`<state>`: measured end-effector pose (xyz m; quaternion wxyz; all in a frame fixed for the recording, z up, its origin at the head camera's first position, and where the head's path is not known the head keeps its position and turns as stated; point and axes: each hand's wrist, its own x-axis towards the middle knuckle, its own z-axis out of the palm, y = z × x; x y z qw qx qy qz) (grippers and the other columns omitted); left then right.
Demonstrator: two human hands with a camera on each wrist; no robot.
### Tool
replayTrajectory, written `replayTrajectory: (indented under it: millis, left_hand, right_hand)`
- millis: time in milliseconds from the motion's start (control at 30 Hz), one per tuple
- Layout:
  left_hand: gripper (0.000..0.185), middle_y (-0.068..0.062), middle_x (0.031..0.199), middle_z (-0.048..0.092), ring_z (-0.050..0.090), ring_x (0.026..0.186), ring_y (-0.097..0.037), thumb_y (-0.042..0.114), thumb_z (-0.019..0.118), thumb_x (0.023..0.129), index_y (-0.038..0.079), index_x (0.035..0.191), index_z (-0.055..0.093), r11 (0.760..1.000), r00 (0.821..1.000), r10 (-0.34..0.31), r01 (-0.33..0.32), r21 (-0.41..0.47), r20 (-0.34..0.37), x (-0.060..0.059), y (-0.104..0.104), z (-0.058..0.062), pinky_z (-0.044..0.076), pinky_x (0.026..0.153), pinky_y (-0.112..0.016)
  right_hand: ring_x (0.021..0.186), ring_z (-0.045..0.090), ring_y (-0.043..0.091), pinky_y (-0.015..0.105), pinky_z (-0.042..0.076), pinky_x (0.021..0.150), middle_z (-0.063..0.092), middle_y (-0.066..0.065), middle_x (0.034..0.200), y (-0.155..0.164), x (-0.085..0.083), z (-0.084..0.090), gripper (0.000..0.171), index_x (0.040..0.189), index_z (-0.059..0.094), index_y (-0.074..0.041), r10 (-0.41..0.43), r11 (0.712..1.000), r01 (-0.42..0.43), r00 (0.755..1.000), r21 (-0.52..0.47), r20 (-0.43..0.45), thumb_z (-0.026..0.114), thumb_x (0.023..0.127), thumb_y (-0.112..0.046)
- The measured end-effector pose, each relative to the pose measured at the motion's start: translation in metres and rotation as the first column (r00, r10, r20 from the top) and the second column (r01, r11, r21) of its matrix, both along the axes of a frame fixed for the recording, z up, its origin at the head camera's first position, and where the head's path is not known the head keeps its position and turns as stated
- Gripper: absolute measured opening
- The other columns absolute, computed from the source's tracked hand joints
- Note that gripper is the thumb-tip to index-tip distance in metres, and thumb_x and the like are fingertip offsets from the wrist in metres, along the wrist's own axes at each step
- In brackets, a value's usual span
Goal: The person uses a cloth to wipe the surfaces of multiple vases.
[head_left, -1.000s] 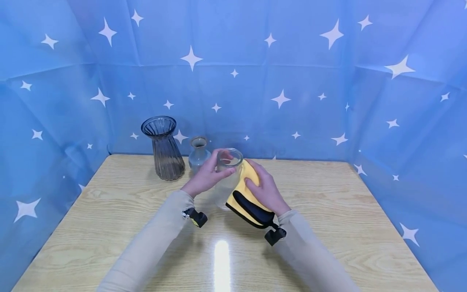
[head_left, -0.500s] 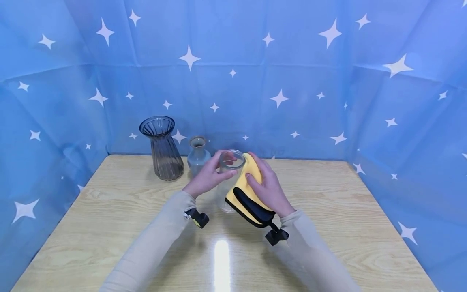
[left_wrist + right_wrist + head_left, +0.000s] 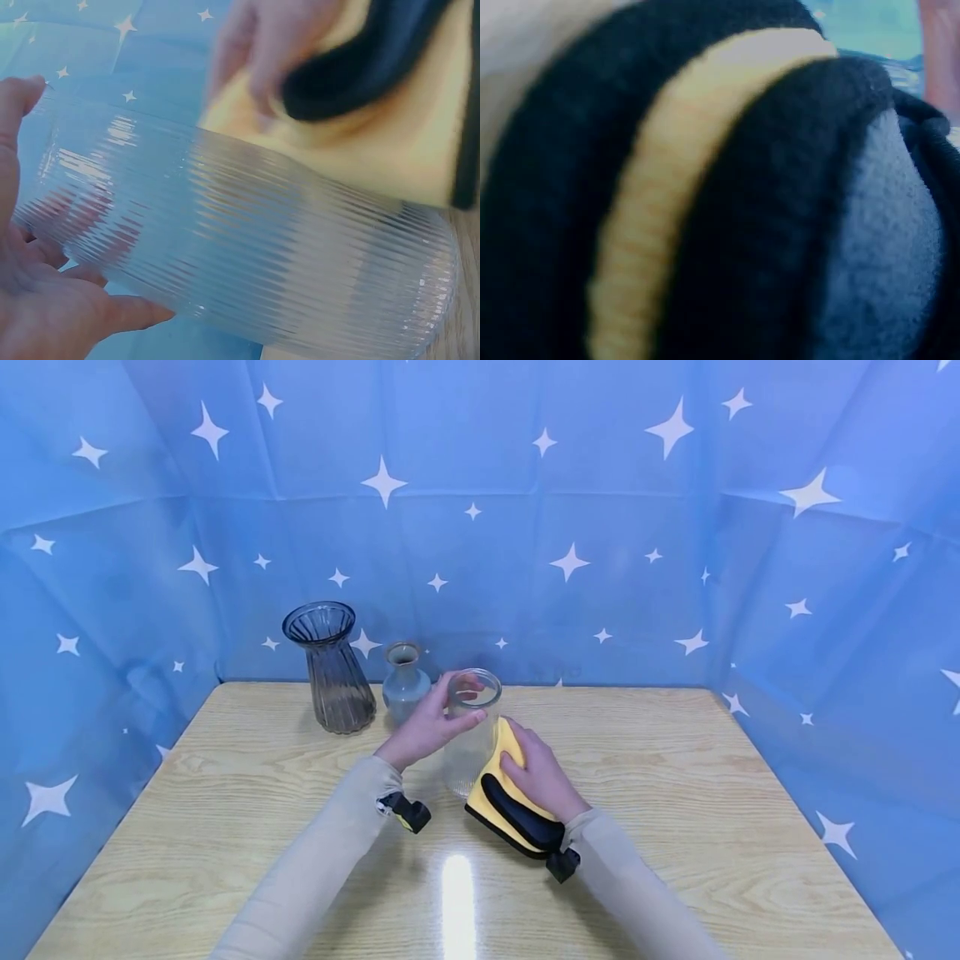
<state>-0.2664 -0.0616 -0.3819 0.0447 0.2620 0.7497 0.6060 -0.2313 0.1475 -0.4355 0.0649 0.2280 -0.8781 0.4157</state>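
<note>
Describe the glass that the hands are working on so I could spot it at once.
On the wooden table, near its back edge, three vessels stand in a row. The jar is the rightmost: clear ribbed glass, straight-sided and wide-mouthed, gripped at the rim by the left hand, a yellow cloth against its side.

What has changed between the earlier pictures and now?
The right hand slid the yellow cloth down the clear ribbed jar, from near the rim toward the base. The left hand still grips the rim; the jar and both vases stayed put.
</note>
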Motion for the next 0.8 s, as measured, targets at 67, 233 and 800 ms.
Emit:
replayTrajectory:
  millis: [67, 233, 800]
  left_hand:
    - [0.055, -0.008, 0.132, 0.049, 0.046, 0.125, -0.025, 0.019, 0.065, 0.095, 0.009, 0.14, 0.037, 1.0, 1.0, -0.005, 0.005, 0.002, 0.0, 0.0, 0.0, 0.0, 0.044, 0.098, -0.041]
    - [0.054, -0.008, 0.131, 0.048, 0.045, 0.125, -0.027, 0.019, 0.067, 0.093, 0.013, 0.137, 0.037, 1.0, 1.0, -0.007, 0.006, 0.01, 0.026, 0.005, 0.002, 0.004, 0.044, 0.097, -0.044]
    - [0.057, -0.01, 0.134, 0.051, 0.045, 0.125, -0.025, 0.016, 0.075, 0.087, 0.005, 0.118, 0.028, 0.996, 0.998, 0.067, -0.066, 0.061, -0.013, 0.005, 0.007, -0.003, 0.035, 0.105, -0.044]
  right_hand:
    - [0.085, 0.053, 0.021, 0.038, 0.046, 0.073, 0.059, 0.01, 0.104, -0.001, 0.0, -0.004, 0.051, 0.143, 0.041, 0.001, 0.001, 0.999, -0.002, 0.999, 0.037, 0.033, 0.054, 0.095, -0.006]
    - [0.086, 0.057, 0.025, 0.043, 0.047, 0.076, 0.063, 0.009, 0.094, -0.004, 0.0, -0.012, 0.048, 0.137, 0.044, 0.008, -0.005, 0.984, -0.012, 0.996, 0.18, 0.094, 0.054, 0.092, -0.004]
    - [0.057, 0.044, 0.016, 0.03, 0.039, 0.057, 0.044, 0.002, 0.066, -0.006, -0.006, -0.017, 0.014, 0.096, 0.059, 0.0, -0.096, 0.969, 0.011, 0.937, 0.247, 0.335, 0.059, 0.086, -0.009]
